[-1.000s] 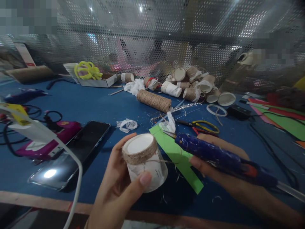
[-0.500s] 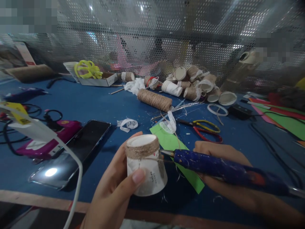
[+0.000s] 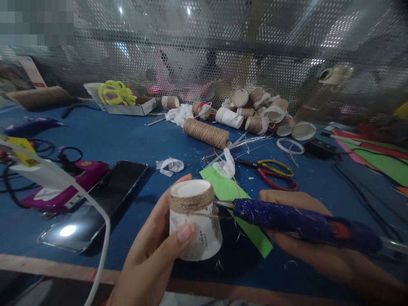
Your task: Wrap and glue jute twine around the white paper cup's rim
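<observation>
Your left hand [image 3: 153, 253] has its thumb and fingers wrapped round the upside-down paper cup [image 3: 204, 240], lower center of the frame, with a band of twine [image 3: 191, 203] circling its top end. Your right hand [image 3: 288, 198], lower right, is curled snugly around the blue glue gun [image 3: 287, 221], its nozzle [image 3: 225, 204] right by the cup's right side, can't tell if touching. Green strip [image 3: 255, 236] and twine spool [image 3: 205, 134] are on the worktop [image 3: 149, 131], center-right and upper middle.
</observation>
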A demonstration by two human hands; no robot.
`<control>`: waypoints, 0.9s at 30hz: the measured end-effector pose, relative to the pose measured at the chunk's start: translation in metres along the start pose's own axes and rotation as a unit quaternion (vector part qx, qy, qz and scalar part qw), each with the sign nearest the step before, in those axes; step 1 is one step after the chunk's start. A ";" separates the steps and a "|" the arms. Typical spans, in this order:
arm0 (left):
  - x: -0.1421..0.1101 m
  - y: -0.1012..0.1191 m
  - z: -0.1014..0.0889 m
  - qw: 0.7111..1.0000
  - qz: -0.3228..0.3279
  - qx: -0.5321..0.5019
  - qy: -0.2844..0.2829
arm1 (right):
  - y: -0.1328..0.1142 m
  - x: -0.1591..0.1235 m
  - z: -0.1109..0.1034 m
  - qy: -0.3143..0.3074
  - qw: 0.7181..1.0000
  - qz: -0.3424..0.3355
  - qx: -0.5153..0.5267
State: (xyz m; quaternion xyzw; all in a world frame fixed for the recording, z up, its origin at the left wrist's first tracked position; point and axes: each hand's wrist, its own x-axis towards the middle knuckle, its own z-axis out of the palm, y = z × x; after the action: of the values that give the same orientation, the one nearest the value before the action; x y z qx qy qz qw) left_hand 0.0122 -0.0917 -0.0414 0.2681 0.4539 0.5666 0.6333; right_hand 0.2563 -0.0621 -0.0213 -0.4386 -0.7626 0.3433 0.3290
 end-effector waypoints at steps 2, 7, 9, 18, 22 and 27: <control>0.004 -0.003 -0.006 1.000 0.012 0.007 -0.022 | 0.000 0.000 0.000 0.001 1.000 -0.001 -0.005; 0.010 -0.007 -0.014 0.998 0.020 0.020 -0.061 | 0.003 -0.001 0.001 -0.003 1.000 -0.008 -0.007; 0.009 -0.009 -0.014 0.998 0.021 0.018 -0.064 | 0.003 -0.002 0.001 0.003 1.000 -0.007 -0.005; 0.007 -0.010 -0.015 0.996 0.054 0.047 -0.050 | -0.005 0.004 0.002 0.020 0.998 -0.043 -0.034; 0.006 -0.008 -0.008 0.996 0.063 0.048 -0.039 | -0.008 0.004 0.003 0.027 0.997 -0.061 -0.033; 0.001 -0.005 0.003 0.996 0.073 0.055 -0.005 | -0.013 0.007 0.005 0.025 0.996 -0.082 -0.024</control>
State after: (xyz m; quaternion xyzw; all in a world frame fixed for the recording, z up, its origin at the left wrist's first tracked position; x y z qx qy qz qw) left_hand 0.0172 -0.0911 -0.0452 0.3380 0.4603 0.5838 0.5771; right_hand 0.2443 -0.0622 -0.0123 -0.3905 -0.7955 0.2855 0.3649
